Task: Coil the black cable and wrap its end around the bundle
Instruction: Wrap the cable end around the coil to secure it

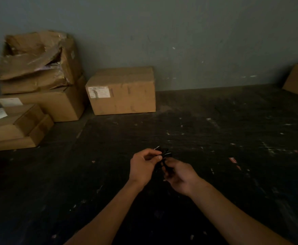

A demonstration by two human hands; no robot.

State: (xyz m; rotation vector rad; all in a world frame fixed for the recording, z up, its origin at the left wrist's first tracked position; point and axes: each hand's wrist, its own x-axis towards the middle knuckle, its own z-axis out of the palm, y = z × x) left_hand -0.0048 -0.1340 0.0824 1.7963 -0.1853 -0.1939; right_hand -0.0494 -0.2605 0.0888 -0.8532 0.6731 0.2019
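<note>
Holding a small black cable (164,156) bundle, glossy and bunched tight, right between both hands above a dark, scuffed, speckled worktop (215,138). Left hand (143,167) curled, fingers (159,157) pinched on the bundle's top. Right hand (179,175) cupped underneath, fingers closed around its lower end. Forearms angled inward. Creased brown cardboard boxes (121,91) against a matte grey wall (180,32).

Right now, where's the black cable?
In the head view, the black cable sits bunched between left hand and right hand, above the dark floor.
</note>
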